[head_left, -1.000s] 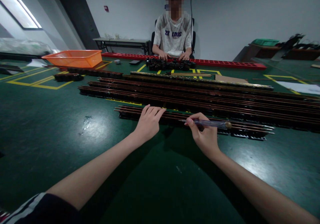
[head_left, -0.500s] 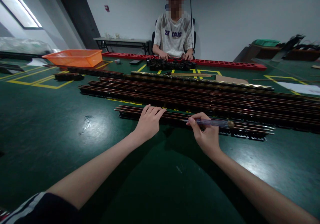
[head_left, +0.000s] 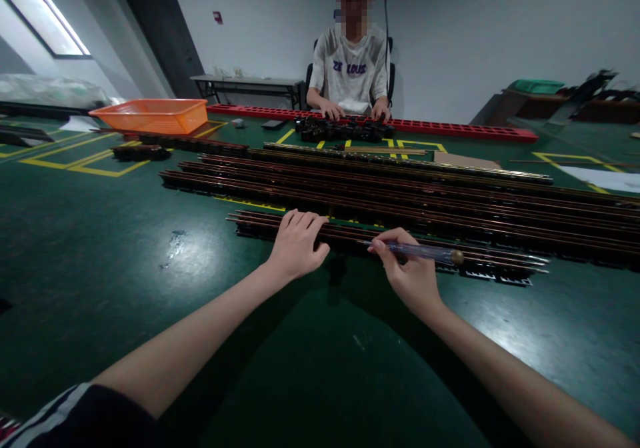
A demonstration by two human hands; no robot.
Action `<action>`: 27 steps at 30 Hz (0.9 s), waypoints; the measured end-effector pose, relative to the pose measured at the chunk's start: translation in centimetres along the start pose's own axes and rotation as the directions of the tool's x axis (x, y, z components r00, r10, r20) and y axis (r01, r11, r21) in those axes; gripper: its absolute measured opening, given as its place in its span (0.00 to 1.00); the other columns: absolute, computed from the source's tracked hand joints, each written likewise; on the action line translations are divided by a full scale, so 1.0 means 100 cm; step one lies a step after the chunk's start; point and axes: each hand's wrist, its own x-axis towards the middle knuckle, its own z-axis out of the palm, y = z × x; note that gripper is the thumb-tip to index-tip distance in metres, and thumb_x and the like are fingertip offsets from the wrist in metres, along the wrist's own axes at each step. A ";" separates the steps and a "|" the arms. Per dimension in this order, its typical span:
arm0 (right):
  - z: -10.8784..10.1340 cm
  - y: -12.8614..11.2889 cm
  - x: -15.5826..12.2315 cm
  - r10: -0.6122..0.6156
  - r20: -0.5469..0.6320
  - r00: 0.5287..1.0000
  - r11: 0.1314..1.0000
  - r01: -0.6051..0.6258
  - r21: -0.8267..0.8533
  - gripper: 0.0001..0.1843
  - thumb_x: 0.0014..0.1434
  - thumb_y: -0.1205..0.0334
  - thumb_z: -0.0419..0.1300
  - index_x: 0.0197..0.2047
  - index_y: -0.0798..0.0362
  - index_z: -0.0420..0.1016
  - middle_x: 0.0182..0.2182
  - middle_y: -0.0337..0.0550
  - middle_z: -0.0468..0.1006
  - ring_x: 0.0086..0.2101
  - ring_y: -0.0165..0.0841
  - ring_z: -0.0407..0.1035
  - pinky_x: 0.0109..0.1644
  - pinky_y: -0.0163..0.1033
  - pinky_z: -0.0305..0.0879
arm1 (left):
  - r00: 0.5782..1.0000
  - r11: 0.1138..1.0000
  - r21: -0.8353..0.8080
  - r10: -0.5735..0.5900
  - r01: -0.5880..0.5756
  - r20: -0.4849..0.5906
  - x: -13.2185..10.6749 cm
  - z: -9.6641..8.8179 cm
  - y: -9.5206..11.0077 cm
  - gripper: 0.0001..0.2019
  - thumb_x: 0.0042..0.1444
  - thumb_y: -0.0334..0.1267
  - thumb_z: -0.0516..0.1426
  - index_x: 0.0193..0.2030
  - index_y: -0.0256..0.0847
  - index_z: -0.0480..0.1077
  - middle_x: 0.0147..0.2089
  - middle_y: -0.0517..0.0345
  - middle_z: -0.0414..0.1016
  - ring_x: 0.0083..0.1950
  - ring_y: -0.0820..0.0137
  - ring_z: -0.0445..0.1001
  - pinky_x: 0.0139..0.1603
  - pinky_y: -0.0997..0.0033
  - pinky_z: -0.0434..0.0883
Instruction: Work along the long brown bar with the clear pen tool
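Note:
In front of me lies a long black strip with thin copper-coloured rods (head_left: 480, 253) along it. My left hand (head_left: 299, 245) grips its left half, fingers over the top and thumb on the near side. My right hand (head_left: 411, 271) holds a screwdriver with a clear purplish handle (head_left: 427, 251), pinched between thumb and fingers. Its thin shaft points left, low over the strip, towards my left hand. Whether the tip touches the strip I cannot tell. Behind lies a wide row of similar black strips with rods (head_left: 380, 188).
Across the green table (head_left: 125, 248) a co-worker (head_left: 353, 68) has both hands on a pile of black parts (head_left: 343, 129). An orange basket (head_left: 155, 116) stands back left, beside a long red rail (head_left: 465, 130). Cardboard (head_left: 465, 161) and white paper (head_left: 603, 178) lie back right.
My left thumb has come into view on the near side of the strip, apart from the fingers. The screwdriver and my right hand have shifted slightly left.

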 end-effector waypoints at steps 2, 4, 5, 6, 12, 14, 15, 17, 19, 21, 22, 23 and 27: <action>0.000 -0.001 0.001 -0.007 0.014 1.000 1.000 0.007 0.000 0.09 0.60 0.57 0.55 0.32 0.52 0.69 0.25 0.40 0.75 0.27 0.30 0.69 0.29 0.34 0.63 | 1.000 1.000 0.023 -0.007 0.007 -0.016 0.000 -0.001 0.001 0.18 0.56 0.41 0.52 0.49 0.33 0.68 0.48 0.49 0.72 0.52 0.60 0.68 0.63 0.53 0.55; 0.000 -0.002 0.001 -0.006 0.017 1.000 1.000 0.006 -0.004 0.09 0.60 0.58 0.55 0.31 0.52 0.69 0.25 0.40 0.75 0.26 0.30 0.69 0.29 0.34 0.63 | 1.000 0.999 0.045 -0.009 0.010 -0.020 0.001 -0.001 0.002 0.18 0.56 0.44 0.53 0.48 0.34 0.68 0.48 0.49 0.73 0.51 0.59 0.68 0.61 0.53 0.56; 0.000 -0.002 0.002 -0.003 0.018 1.000 1.000 0.003 -0.005 0.09 0.60 0.58 0.54 0.31 0.52 0.69 0.25 0.40 0.75 0.26 0.30 0.69 0.29 0.34 0.63 | 1.000 0.999 0.053 -0.007 0.008 -0.019 0.001 -0.001 0.002 0.18 0.57 0.45 0.53 0.48 0.34 0.68 0.48 0.49 0.72 0.50 0.59 0.68 0.61 0.53 0.57; 0.000 -0.002 0.002 0.000 0.018 1.000 1.000 0.000 -0.004 0.09 0.60 0.58 0.54 0.31 0.52 0.69 0.25 0.40 0.75 0.26 0.30 0.69 0.29 0.34 0.62 | 1.000 0.998 0.062 -0.005 0.006 -0.017 0.001 -0.001 0.002 0.18 0.57 0.46 0.53 0.47 0.34 0.68 0.48 0.48 0.72 0.50 0.59 0.68 0.61 0.53 0.57; 0.001 0.000 0.002 0.013 0.004 1.000 1.000 -0.013 0.000 0.10 0.60 0.57 0.55 0.31 0.52 0.69 0.25 0.40 0.75 0.26 0.29 0.68 0.29 0.35 0.61 | 1.000 0.994 0.111 -0.004 0.006 -0.022 0.001 0.001 0.001 0.19 0.60 0.49 0.52 0.48 0.35 0.68 0.47 0.48 0.72 0.50 0.59 0.68 0.59 0.54 0.58; 0.001 0.000 0.001 0.016 0.007 1.000 1.000 -0.016 0.004 0.10 0.60 0.57 0.54 0.31 0.52 0.69 0.25 0.40 0.75 0.26 0.30 0.68 0.29 0.35 0.61 | 1.000 0.993 0.119 -0.004 0.007 -0.028 0.001 0.002 0.002 0.18 0.60 0.47 0.52 0.48 0.35 0.68 0.47 0.49 0.73 0.50 0.59 0.68 0.59 0.54 0.58; 0.001 0.000 0.001 0.018 0.009 1.000 1.000 -0.018 0.006 0.10 0.60 0.57 0.54 0.31 0.52 0.69 0.25 0.40 0.75 0.26 0.30 0.68 0.29 0.35 0.61 | 1.000 0.993 0.121 -0.006 0.009 -0.031 0.000 0.002 0.002 0.17 0.60 0.46 0.52 0.48 0.35 0.68 0.47 0.49 0.73 0.50 0.59 0.68 0.60 0.53 0.57; 0.001 -0.001 0.001 0.019 0.017 1.000 1.000 -0.019 0.008 0.09 0.60 0.57 0.54 0.31 0.52 0.69 0.25 0.40 0.75 0.27 0.30 0.69 0.29 0.35 0.62 | 0.999 0.992 0.122 -0.013 0.017 -0.034 0.000 0.002 0.003 0.16 0.60 0.44 0.52 0.48 0.35 0.68 0.47 0.49 0.73 0.50 0.59 0.68 0.60 0.53 0.56; 0.001 -0.001 0.002 0.013 0.032 0.999 1.000 -0.013 0.010 0.09 0.60 0.58 0.54 0.31 0.52 0.69 0.26 0.40 0.75 0.27 0.31 0.70 0.30 0.35 0.63 | 0.999 0.992 0.119 -0.023 0.027 -0.039 -0.001 0.003 0.003 0.15 0.60 0.43 0.52 0.48 0.35 0.68 0.48 0.49 0.73 0.51 0.59 0.68 0.61 0.52 0.55; 0.001 -0.002 0.002 0.004 0.042 0.999 1.000 -0.004 0.011 0.08 0.60 0.58 0.55 0.31 0.52 0.70 0.26 0.41 0.76 0.29 0.31 0.70 0.31 0.35 0.64 | 0.999 0.993 0.114 -0.028 0.033 -0.045 -0.002 0.003 0.003 0.15 0.60 0.42 0.52 0.49 0.35 0.68 0.48 0.49 0.73 0.52 0.59 0.68 0.62 0.51 0.54; 0.001 -0.002 0.002 0.001 0.044 0.999 1.000 -0.002 0.011 0.08 0.60 0.58 0.55 0.32 0.52 0.70 0.27 0.41 0.76 0.29 0.31 0.71 0.32 0.36 0.64 | 0.998 0.993 0.111 -0.027 0.033 -0.049 -0.002 0.003 0.003 0.15 0.59 0.41 0.52 0.49 0.35 0.68 0.48 0.50 0.73 0.52 0.59 0.68 0.62 0.51 0.54; 0.001 -0.003 0.002 0.001 0.041 0.999 1.000 -0.002 0.010 0.08 0.60 0.58 0.55 0.31 0.52 0.70 0.27 0.41 0.76 0.29 0.31 0.71 0.32 0.36 0.64 | 0.998 0.994 0.109 -0.025 0.030 -0.052 -0.002 0.003 0.003 0.15 0.59 0.41 0.52 0.49 0.35 0.68 0.49 0.50 0.73 0.53 0.59 0.67 0.62 0.51 0.54; 0.002 -0.002 0.001 0.012 0.018 1.000 1.000 -0.012 0.010 0.09 0.60 0.58 0.55 0.31 0.52 0.70 0.26 0.41 0.76 0.28 0.31 0.70 0.30 0.36 0.64 | 0.999 0.994 0.109 -0.014 0.020 -0.051 -0.002 0.003 0.004 0.15 0.60 0.40 0.52 0.50 0.35 0.68 0.49 0.50 0.73 0.53 0.59 0.67 0.62 0.51 0.53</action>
